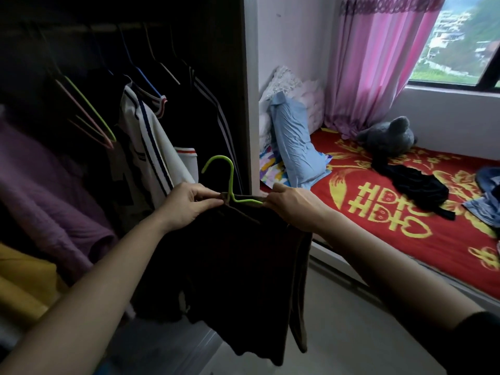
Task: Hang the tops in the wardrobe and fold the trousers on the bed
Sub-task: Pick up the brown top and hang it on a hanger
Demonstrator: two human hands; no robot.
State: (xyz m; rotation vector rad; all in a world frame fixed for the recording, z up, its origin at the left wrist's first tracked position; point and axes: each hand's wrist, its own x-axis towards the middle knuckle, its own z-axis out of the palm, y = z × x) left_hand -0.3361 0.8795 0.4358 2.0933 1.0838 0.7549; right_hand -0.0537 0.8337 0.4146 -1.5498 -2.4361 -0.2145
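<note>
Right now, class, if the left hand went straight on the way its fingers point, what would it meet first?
The green hanger: its neck stands right where the left hand pinches the dark top. Beyond that, probably the right hand, though depth is unclear.

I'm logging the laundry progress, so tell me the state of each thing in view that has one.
dark top: on the green hanger, held up, not yet hung.
green hanger: in the top's neck, hook free.
left hand: pinches the top's neckline.
right hand: grips the top's shoulder.
wardrobe: open.
black garment: crumpled on the bed, unfolded.
jeans: heaped on the bed, unfolded.
</note>
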